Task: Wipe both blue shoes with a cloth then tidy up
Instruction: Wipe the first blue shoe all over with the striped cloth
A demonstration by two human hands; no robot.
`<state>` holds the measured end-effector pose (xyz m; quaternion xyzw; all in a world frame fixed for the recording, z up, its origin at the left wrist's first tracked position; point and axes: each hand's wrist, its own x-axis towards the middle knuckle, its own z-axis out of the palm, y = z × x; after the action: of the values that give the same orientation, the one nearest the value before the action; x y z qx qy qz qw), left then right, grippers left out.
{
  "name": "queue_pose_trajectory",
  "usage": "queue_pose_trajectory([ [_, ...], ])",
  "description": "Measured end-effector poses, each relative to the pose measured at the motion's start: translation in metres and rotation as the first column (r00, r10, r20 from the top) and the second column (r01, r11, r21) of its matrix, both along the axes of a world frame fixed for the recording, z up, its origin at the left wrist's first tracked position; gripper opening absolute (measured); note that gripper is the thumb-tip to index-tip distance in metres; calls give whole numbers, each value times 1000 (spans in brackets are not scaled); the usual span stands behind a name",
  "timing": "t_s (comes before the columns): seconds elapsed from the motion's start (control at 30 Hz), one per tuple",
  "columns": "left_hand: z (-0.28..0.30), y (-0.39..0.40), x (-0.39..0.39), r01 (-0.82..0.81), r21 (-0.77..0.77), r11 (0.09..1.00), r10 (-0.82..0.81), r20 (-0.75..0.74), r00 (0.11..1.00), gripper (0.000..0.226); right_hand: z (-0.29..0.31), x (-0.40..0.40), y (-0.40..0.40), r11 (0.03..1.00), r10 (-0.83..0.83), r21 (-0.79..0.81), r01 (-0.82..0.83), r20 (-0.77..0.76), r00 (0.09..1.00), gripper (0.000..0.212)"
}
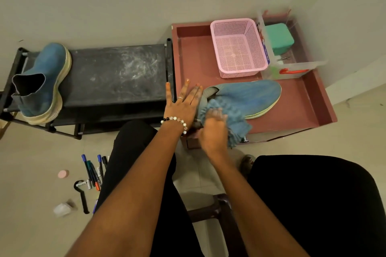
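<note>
Centre frame: right hand (213,129) clenched on a blue cloth (227,115), pressed against the heel of one blue shoe (250,96) lying in the maroon tray (309,98). Left hand (183,102) flat, fingers spread, beside that heel. Upper left: second blue shoe (45,81) on black rack (117,73).

Shoe on rack (45,81): blue w/ pale yellowish sole, dark collar. Shoe on tray (250,94): blue, greenish-yellow sole edge, grey collar. Cloth (231,115): blue. Tray (309,108): dull red-brown. Basket (238,48): pink, perforated grid. Rack top (117,73): black, showing white dusty smears. Box (278,37): mint green. Bracelet (175,121): white, clear & black beads.
</note>
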<state>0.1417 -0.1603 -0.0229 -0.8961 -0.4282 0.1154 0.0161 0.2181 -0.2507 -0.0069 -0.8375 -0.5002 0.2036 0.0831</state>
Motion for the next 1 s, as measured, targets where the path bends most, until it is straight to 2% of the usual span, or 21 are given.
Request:
queue_pose_trajectory([
  [0.07, 3, 0, -1, -4, -20, 1000, 4, 9, 1000, 90, 1, 10, -9, 985, 162, 69, -157, -70, 984, 70],
  [0.13, 4, 0, 0, 6, -49, 999, -7, -12, 1000, 111, -10, 52, -24, 938, 326, 105, -330, 47, 944, 75],
  [0.17, 4, 0, 0, 8, -51, 999, -9, -16, 1000, 117, -17, 78, -31, 934, 337, 82, -347, 109, 935, 77],
  [0.23, 2, 0, 1, 2, -56, 998, -3, -16, 1000, 121, -14, 114, -39, 966, 258, -40, -255, 183, 949, 71],
  [0.3, 2, 0, 1, -5, -53, 999, 3, -23, 1000, 121, -3, 102, -29, 983, 141, -142, -113, 200, 970, 58],
  [0.37, 3, 1, 2, -7, -53, 999, 7, -19, 1000, 120, -1, 60, -13, 997, 34, -76, -26, 109, 993, 47],
  [0.43, 1, 1, 1, -4, -43, 999, 4, -6, 1000, 117, 3, 26, -4, 995, 40, 90, -33, -82, 996, 44],
  [0.47, 3, 1, 1, -2, -47, 999, 2, -4, 1000, 117, 6, 23, -3, 989, 39, 148, -13, -177, 984, 46],
  [0.53, 3, 1, 0, 1, -54, 999, -1, -5, 1000, 118, 6, 36, -7, 972, -60, 191, 135, -351, 934, 54],
  [0.57, 2, 1, 0, 3, -57, 998, -3, -5, 1000, 120, 3, 43, -13, 962, -65, 220, 159, -380, 923, 58],
  [0.6, 3, 0, 0, 4, -61, 998, -4, -4, 1000, 121, 2, 44, -20, 960, -18, 254, 117, -361, 932, 63],
  [0.67, 2, 0, 0, 6, -64, 998, -5, 7, 1000, 119, -5, 42, -27, 950, 200, 284, -129, -237, 951, 71],
  [0.73, -1, 0, 1, 0, -59, 998, 1, 20, 1000, 115, -11, 41, -16, 923, 359, 193, -332, -126, 925, 75],
  [0.83, 2, 1, 2, 3, -65, 998, -2, 12, 1000, 111, -6, 42, 8, 935, 352, 89, -344, -95, 931, 70],
  [0.93, 0, 0, 2, 7, -52, 999, -6, 28, 1000, 101, -2, 41, -13, 906, 422, 44, -420, -36, 906, 73],
  [1.0, 0, 1, 2, 8, -49, 999, -8, 5, 1000, 106, 3, 44, -25, 892, 452, -9, -452, 5, 892, 71],
])
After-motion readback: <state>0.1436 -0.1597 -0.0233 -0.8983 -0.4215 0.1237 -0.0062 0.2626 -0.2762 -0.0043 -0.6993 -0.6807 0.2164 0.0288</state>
